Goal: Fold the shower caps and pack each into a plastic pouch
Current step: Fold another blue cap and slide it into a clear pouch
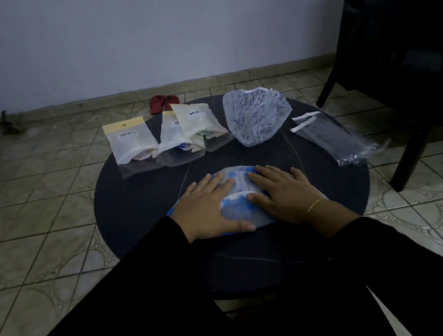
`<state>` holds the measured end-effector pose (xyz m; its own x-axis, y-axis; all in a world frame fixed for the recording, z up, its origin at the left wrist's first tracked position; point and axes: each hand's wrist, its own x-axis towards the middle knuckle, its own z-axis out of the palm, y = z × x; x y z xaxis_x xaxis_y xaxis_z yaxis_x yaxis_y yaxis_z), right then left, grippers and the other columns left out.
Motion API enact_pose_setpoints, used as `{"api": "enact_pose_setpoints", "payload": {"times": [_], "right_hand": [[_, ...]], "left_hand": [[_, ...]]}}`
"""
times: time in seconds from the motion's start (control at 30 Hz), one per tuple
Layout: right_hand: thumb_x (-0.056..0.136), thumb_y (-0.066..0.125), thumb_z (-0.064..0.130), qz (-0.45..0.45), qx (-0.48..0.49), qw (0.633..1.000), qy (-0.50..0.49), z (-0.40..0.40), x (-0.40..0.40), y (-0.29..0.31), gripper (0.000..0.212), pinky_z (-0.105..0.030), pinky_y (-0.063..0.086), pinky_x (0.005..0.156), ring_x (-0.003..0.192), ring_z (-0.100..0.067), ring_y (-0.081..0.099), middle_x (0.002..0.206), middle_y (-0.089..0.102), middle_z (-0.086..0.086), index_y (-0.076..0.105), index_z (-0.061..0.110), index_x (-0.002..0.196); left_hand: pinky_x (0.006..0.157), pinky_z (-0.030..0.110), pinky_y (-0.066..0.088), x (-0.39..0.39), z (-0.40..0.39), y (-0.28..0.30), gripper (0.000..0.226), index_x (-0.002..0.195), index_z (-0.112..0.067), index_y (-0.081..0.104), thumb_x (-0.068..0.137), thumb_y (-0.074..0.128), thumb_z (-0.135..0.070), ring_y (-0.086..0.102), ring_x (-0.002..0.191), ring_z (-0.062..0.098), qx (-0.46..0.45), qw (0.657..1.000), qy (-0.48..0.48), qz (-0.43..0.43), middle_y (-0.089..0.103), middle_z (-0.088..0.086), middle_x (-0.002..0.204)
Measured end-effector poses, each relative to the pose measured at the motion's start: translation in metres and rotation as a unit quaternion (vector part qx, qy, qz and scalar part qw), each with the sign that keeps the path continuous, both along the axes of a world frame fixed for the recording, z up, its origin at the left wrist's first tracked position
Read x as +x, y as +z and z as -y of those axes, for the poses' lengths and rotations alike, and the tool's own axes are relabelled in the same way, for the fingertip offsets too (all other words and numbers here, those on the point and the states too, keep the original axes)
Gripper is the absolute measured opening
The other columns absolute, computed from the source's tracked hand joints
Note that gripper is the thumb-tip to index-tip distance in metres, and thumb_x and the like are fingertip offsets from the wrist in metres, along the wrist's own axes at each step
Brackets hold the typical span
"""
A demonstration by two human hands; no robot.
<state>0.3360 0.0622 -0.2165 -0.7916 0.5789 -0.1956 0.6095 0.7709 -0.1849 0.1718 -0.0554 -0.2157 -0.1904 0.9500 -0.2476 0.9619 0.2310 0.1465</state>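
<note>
Hands, my left hand point(210, 205) and right hand point(281, 191), press flat, fingers straight, on the blue shower cap point(236, 206) on the worktop point(136, 204).

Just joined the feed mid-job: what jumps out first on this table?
Both hands, left hand and right hand, press flat on a blue-and-white shower cap at the near middle of the round dark table. Behind them, three packed pouches stand in a row at far left, beside an unfolded patterned cap. A stack of empty clear pouches lies at far right.
</note>
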Motion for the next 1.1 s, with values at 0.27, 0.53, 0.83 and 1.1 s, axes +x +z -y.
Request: {"api": "enact_pose_setpoints", "payload": {"times": [0.27, 0.53, 0.83, 1.1], "right_hand": [[0.092, 0.03, 0.047, -0.131, 0.189, 0.97, 0.075, 0.019, -0.019, 0.002, 0.058, -0.056, 0.016, 0.111, 0.141, -0.021, 0.028, 0.153, 0.03, -0.004, 0.041, 0.019, 0.142], [0.096, 0.018, 0.056, -0.015, 0.015, 0.999, 0.045, 0.001, -0.002, -0.007, 0.065, -0.038, -0.002, 0.118, 0.145, -0.006, -0.007, 0.159, -0.004, 0.009, 0.001, 0.026, 0.151], [0.093, 0.014, 0.061, 0.037, 0.016, 0.999, 0.017, -0.016, 0.036, 0.0, 0.067, -0.041, -0.001, 0.119, 0.145, -0.008, -0.009, 0.158, -0.009, 0.01, -0.006, 0.031, 0.15], [0.1, 0.02, 0.037, 0.047, 0.026, 0.998, 0.025, -0.017, 0.035, 0.009, 0.054, -0.048, -0.005, 0.117, 0.145, -0.013, -0.009, 0.159, -0.006, 0.01, -0.001, 0.034, 0.15]], "left_hand": [[0.117, 0.042, -0.006, 0.0, 0.001, -0.001, 0.123, 0.148, -0.031, -0.015, 0.054, 0.032, -0.095, -0.017, 0.144, 0.016, 0.003, 1.0, -0.015, 0.001, -0.019, -0.007, 0.157], [0.117, 0.04, -0.006, -0.004, 0.0, -0.006, 0.128, 0.149, -0.028, -0.012, 0.049, 0.025, -0.098, -0.016, 0.145, 0.015, 0.002, 1.0, -0.008, -0.013, -0.02, -0.008, 0.157], [0.113, 0.026, -0.011, -0.023, 0.018, -0.007, 0.12, 0.15, -0.027, -0.01, 0.053, 0.001, -0.098, -0.021, 0.139, 0.004, 0.029, 0.997, -0.065, -0.017, -0.019, -0.009, 0.155], [0.115, 0.025, 0.002, -0.038, 0.036, -0.008, 0.112, 0.15, -0.029, 0.02, 0.061, -0.005, -0.092, 0.005, 0.141, 0.0, 0.091, 0.993, 0.003, 0.076, 0.008, -0.021, 0.151]]}}
